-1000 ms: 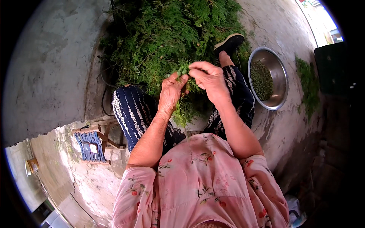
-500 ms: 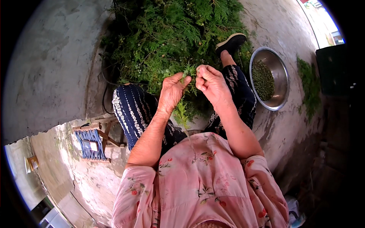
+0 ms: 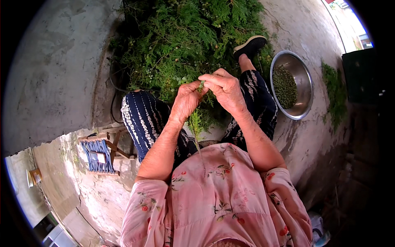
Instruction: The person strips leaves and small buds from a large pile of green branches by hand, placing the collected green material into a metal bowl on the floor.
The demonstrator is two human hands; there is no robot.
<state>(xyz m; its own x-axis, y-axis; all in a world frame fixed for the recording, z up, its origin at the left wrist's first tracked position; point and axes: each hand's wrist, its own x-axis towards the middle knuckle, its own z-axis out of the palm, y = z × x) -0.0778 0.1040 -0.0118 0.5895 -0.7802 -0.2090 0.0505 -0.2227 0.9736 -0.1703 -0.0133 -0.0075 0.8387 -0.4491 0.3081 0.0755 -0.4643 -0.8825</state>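
Observation:
My left hand [image 3: 185, 103] is closed around a green conifer sprig [image 3: 195, 123], whose feathery lower end hangs down toward my lap. At the sprig's top, the thumb and fingers of my right hand [image 3: 226, 90] pinch a small pale-green cone [image 3: 201, 85], right against my left fingertips. Whether the cone is still attached to the sprig is hidden by the fingers. Beyond both hands lies a large heap of conifer branches [image 3: 177, 41], with small green cones among the foliage. To the right stands a metal bowl [image 3: 303, 84] partly filled with green cones [image 3: 284, 87].
My knees in dark patterned trousers [image 3: 140, 119] flank the hands, and my black shoe [image 3: 251, 46] rests beside the heap. A low folding stool [image 3: 98, 156] is at the left, near a concrete slab [image 3: 57, 78]. Loose greenery [image 3: 334, 94] lies right of the bowl.
My right hand has moved left to meet my left fingertips and now pinches there. My left hand has stayed nearly in place, still holding the sprig, whose hanging end has shifted slightly left.

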